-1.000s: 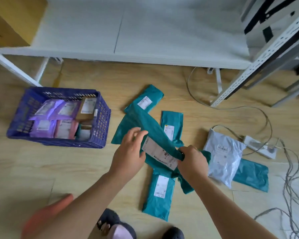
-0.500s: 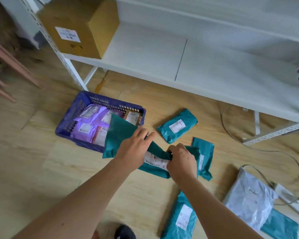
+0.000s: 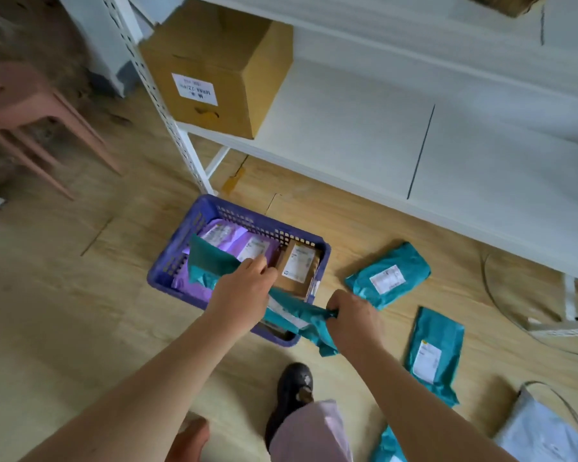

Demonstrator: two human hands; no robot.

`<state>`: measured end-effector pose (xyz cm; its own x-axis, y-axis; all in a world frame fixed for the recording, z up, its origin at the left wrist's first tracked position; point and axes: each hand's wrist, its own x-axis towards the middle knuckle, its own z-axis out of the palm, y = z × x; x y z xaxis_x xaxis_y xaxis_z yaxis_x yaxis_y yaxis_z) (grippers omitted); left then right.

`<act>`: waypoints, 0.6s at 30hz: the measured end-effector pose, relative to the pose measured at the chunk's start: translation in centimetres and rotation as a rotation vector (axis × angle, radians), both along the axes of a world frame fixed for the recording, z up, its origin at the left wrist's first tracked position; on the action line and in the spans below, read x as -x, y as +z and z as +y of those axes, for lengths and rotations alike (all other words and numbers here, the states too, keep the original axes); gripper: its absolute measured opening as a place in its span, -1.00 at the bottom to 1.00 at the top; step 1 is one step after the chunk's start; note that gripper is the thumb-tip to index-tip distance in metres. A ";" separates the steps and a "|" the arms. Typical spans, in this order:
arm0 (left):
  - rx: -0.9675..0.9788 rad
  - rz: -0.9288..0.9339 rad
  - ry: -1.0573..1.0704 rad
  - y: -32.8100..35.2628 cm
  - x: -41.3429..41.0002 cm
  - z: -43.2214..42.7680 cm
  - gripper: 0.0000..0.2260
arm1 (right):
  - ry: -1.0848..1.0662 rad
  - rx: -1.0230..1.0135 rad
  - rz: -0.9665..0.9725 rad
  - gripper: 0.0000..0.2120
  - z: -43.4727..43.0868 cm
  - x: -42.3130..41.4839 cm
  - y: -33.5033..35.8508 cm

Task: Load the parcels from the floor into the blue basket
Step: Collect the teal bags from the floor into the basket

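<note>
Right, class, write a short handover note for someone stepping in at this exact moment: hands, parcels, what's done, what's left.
Hands: left hand and right hand each grip an end of the long parcel, held over the basket, not yet released.
Done: purple parcels and a brown box lie in the basket.
Left: drop this one in, then load from the floor the upper teal parcel, middle teal parcel, lower teal parcel and grey bag.
</note>
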<state>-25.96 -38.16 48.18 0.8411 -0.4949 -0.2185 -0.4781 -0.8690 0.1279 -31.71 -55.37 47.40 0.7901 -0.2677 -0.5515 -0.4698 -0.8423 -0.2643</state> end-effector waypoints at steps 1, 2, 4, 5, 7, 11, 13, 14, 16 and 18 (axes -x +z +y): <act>-0.015 0.002 0.006 -0.3 -1.4 0.2 -0.85 | -0.002 -0.007 0.016 -0.74 0.2 -1.4 -0.5; -0.036 0.011 0.013 -0.7 -2.8 0.5 -0.85 | -0.001 -0.013 0.029 -0.74 0.5 -2.9 -0.9; -0.069 0.042 0.049 -1.8 -5.9 1.1 -0.85 | 0.025 -0.008 0.042 -0.74 0.9 -6.3 -1.8; -0.082 0.056 0.064 -2.1 -7.5 1.3 -0.85 | 0.036 0.005 0.045 -0.75 1.0 -7.9 -2.2; -0.121 0.067 0.074 -3.1 -10.4 1.9 -0.88 | 0.046 0.020 0.063 -0.76 1.4 -10.3 -3.0; -0.121 0.070 0.055 -5.7 -14.3 3.0 -0.90 | 0.058 0.031 0.116 -0.77 2.2 -13.9 -5.3; -0.132 0.092 0.037 -7.3 -15.5 4.0 -0.86 | 0.059 0.044 0.122 -0.75 3.1 -15.3 -6.4; -0.134 0.105 0.034 -8.4 -16.0 4.7 -0.85 | 0.043 0.042 0.129 -0.74 3.6 -15.8 -7.0; -0.159 0.117 0.027 -10.4 -17.0 6.1 -0.84 | -0.001 0.022 0.141 -0.74 4.7 -16.6 -8.6; -0.171 0.152 0.025 -12.5 -18.1 7.5 -0.83 | -0.038 -0.003 0.151 -0.75 5.8 -17.2 -10.4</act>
<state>-7.90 -30.62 35.65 0.8039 -0.4189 -0.4223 -0.4423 -0.8957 0.0465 -14.46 -49.56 37.00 0.6877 -0.2939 -0.6639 -0.5356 -0.8227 -0.1906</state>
